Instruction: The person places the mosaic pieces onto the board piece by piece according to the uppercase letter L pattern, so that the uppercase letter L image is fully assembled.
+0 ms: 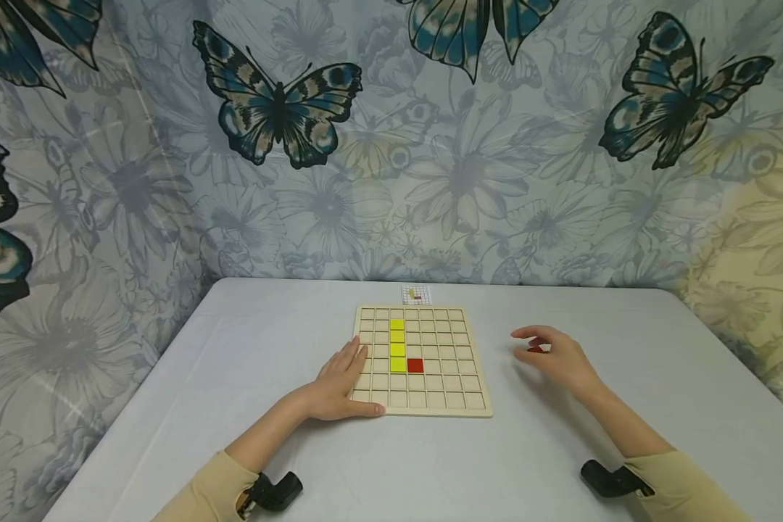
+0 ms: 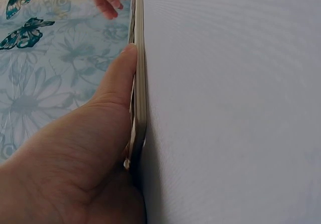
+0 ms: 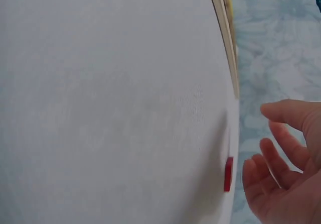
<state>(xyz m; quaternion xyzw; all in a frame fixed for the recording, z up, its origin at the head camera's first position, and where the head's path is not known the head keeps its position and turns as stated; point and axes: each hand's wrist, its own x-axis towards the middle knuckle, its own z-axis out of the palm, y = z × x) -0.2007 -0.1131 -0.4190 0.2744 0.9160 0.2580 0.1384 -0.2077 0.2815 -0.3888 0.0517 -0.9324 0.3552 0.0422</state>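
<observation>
A wooden grid board [image 1: 431,400] lies on the table. A column of several yellow tiles [image 1: 397,349] sits in its cells, with one red tile [image 1: 415,365] beside the lowest of them. My left hand [image 1: 333,388] rests at the board's left front corner, fingers on the left edge and thumb along the front edge, as the left wrist view also shows with the thumb [image 2: 120,73]. To the right of the board, my right hand [image 1: 561,359] hovers with loosely bent fingers over another red tile [image 3: 228,174]. That tile lies on the table, apart from the fingers, and is partly hidden in the head view.
A small pattern card [image 1: 416,295] with a grid lies just behind the board. White cloth [image 1: 267,319] covers the table. Butterfly-patterned fabric [image 1: 463,181] hangs behind and at the left side. Black wrist devices [image 1: 277,491] are on both forearms.
</observation>
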